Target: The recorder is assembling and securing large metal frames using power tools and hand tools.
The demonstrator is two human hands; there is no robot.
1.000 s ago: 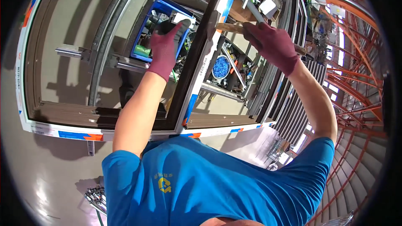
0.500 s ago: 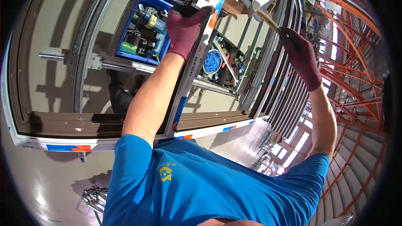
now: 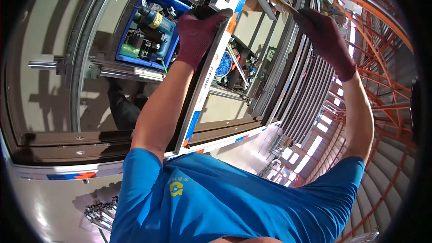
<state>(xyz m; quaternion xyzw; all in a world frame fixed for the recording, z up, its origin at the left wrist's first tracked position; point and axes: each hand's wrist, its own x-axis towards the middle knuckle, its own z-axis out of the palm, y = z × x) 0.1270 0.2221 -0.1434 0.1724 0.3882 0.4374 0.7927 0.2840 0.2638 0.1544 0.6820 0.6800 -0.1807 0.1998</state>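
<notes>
My right hand (image 3: 326, 40), in a maroon glove with dark fingers, is closed around the wooden handle of a mallet (image 3: 278, 2). The mallet's pale head is raised close to the far end of a film-covered bar, up and right of my other hand. My left hand (image 3: 198, 38), gloved the same way, is closed on a small silver-and-black metal piece (image 3: 219, 3) against that bar. The bar (image 3: 208, 74) belongs to a large brown window frame (image 3: 58, 139) lying flat in front of me. Its outer edges carry white, blue and orange protective film.
Left of my left forearm, a blue bin (image 3: 135, 22) holds a power drill (image 3: 159, 24) and metal fittings. Right of the bar are a tub of blue plugs (image 3: 222, 65) and loose tools. Metal rails (image 3: 130, 73) run beneath the frame. Dark profiles (image 3: 299, 94) are stacked at the right.
My right hand has risen slightly, and the mallet head has swung leftward, nearer the bar. My left hand stays on the metal piece. The whole view has shifted a little.
</notes>
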